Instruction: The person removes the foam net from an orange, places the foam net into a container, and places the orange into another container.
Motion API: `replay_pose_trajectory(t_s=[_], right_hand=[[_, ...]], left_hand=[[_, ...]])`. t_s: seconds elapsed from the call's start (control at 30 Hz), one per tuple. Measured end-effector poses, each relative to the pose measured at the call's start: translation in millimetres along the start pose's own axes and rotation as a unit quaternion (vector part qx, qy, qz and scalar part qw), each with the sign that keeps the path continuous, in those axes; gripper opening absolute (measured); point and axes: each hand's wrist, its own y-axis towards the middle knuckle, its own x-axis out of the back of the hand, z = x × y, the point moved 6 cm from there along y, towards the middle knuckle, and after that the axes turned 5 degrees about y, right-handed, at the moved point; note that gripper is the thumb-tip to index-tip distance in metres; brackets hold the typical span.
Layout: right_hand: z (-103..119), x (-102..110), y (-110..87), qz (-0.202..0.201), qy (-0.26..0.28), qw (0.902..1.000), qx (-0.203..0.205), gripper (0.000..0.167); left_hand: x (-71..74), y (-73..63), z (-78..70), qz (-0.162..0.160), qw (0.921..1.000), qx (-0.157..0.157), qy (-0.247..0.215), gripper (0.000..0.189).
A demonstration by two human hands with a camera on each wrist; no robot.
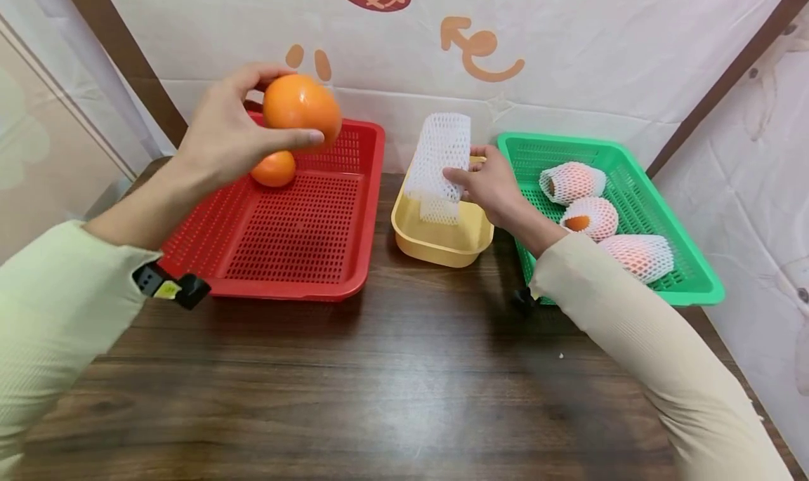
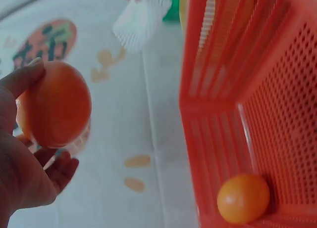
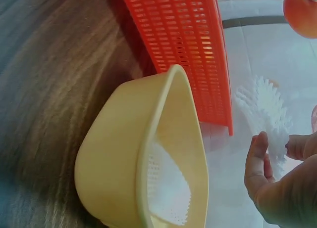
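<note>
My left hand [image 1: 230, 126] grips a round orange fruit [image 1: 302, 109] above the red basket [image 1: 373, 207], thumb on the near side. In the left wrist view the same fruit [image 2: 62, 104] sits between thumb and fingers. A second orange fruit [image 1: 274, 170] lies in the red basket's back left part. My right hand [image 1: 493, 186] pinches a white foam net sleeve [image 1: 442, 151] over the yellow bin [image 1: 442, 253]. Another foam net [image 3: 166, 188] lies inside that bin, as the right wrist view shows.
At the right stands a green basket [image 1: 695, 277] with several fruits in foam nets [image 1: 588, 218]. All containers stand on a dark wooden table [image 1: 392, 383]. Behind them hangs a printed white cloth [image 1: 411, 60].
</note>
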Motion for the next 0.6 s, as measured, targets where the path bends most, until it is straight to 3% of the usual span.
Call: replay_pose_trajectory(t_s=[0.13, 0.33, 0.43, 0.6], right_hand=[[-4.2, -2.4, 11.1, -0.017, -0.003, 0.9996, -0.021, 0.057], [-17.0, -8.4, 27.1, -0.062, -0.007, 0.9969, -0.048, 0.053], [-22.3, -12.9, 32.3, -0.076, -0.043, 0.9951, -0.045, 0.052], [-31.6, -17.6, 36.9, -0.09, -0.066, 0.9931, -0.035, 0.038]], left_hand=[[2.6, 18.7, 13.3, -0.004, 0.9999, 0.003, 0.01, 0.072], [-0.7, 38.3, 31.5, 0.025, 0.9994, 0.016, 0.014, 0.071], [-3.1, 46.5, 38.9, 0.048, 0.9975, 0.036, 0.037, 0.077], [-10.1, 57.5, 47.9, 0.095, 0.9927, 0.03, 0.067, 0.085]])
